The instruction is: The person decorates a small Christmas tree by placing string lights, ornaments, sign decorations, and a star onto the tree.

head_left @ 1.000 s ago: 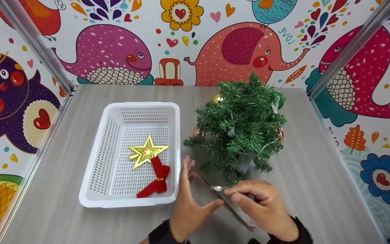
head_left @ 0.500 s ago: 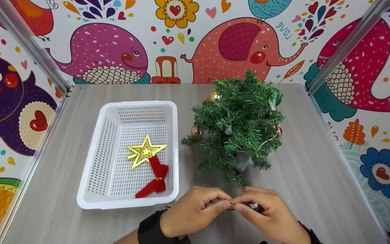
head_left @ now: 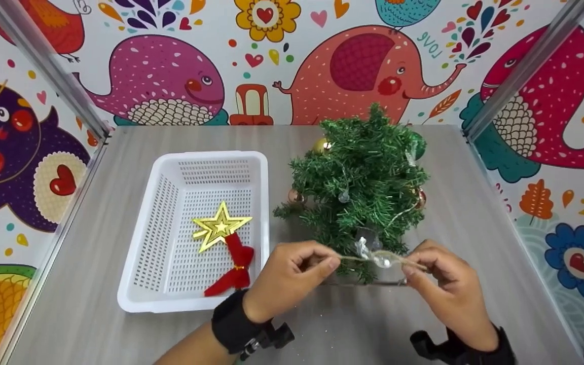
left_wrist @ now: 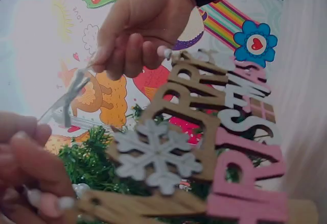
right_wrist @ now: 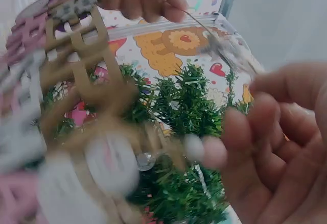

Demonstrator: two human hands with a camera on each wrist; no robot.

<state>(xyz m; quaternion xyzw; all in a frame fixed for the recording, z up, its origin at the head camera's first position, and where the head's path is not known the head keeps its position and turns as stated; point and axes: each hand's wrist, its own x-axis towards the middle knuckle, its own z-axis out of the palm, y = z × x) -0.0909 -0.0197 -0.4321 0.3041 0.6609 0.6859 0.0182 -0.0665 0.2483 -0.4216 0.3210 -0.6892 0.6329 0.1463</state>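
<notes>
My left hand and right hand each pinch one end of a twine cord, stretched level in front of the small green Christmas tree. From the cord hangs a wooden Christmas sign with brown, white and pink letters, a white snowflake and beads at its corners. Edge-on in the head view, it shows only as a thin line below the cord; in the right wrist view it is blurred. Something silvery-white sits mid-cord, its kind unclear.
A white perforated basket stands left of the tree, holding a gold star and a red velvet bow. Baubles hang on the tree, such as a copper one. Patterned walls and metal posts enclose the table.
First my left hand was spread beside the basket while the right held the cord. The hands then came together at the cord, and now they have moved apart, the cord taut between them.
</notes>
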